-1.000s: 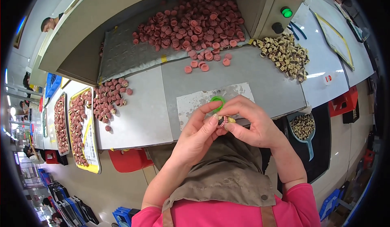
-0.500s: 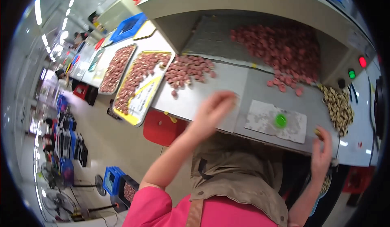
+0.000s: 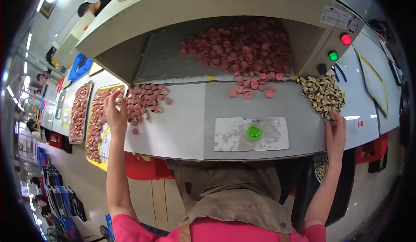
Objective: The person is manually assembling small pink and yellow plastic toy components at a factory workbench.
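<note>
Left hand (image 3: 115, 112) stretched out at 9 o'clock, fingers loosely spread over small pile of pink discs (image 3: 143, 101); grip on any disc cannot be told. Right hand (image 3: 336, 131) at 3 o'clock, fingers extended, tips touching heap of cream-brown pieces (image 3: 323, 94), nothing visibly clasped. Green cap (image 3: 254, 132) sits on grey mat (image 3: 277, 134) between hands. Large pink heap (image 3: 242, 51) at 12 o'clock in hopper (image 3: 173, 64).

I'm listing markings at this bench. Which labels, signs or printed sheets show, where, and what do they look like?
White sticker: hood's upper right corner, rectangular, dark print.
Small round sticker: just right of it, whitish.
Worn sheet: bench centre, whitish rectangle under a green disc.
Yellow-edged sheet: white table, far right.
</note>
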A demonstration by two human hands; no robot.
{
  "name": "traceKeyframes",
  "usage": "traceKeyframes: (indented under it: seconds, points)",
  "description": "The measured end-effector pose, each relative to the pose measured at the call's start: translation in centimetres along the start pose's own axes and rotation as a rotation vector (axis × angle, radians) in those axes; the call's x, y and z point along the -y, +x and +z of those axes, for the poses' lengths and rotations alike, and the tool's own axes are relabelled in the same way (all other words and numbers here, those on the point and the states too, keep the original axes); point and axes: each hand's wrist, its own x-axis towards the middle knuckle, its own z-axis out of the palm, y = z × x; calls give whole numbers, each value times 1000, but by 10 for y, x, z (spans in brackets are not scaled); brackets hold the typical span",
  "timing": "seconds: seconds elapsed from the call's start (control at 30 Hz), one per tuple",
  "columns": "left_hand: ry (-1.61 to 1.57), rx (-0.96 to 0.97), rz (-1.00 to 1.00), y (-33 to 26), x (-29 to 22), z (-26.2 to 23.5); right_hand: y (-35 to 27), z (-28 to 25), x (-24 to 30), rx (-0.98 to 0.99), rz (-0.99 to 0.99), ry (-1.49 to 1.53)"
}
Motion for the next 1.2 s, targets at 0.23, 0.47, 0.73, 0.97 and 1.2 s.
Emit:
traceKeyframes:
  seconds: [0.23, 0.47, 0.73, 0.97, 1.2]
  points:
    - [-571, 402, 442, -3, -214, 73, 1, -1, -11, -102, -181, -118]
    - [-735, 632, 143, -17, -239, 88, -9, -7, 8, -65, -20, 74]
    - [-1294, 660, -620, -54, -239, 37, 11, 22, 49, 224, -219, 245]
    - [-1695, 706, -757, -92, -254, 26, 21, 43, 62, 204, -374, 143]
    - [-1756, 792, -743, -94, -247, 31, 22, 44, 65, 247, -348, 125]
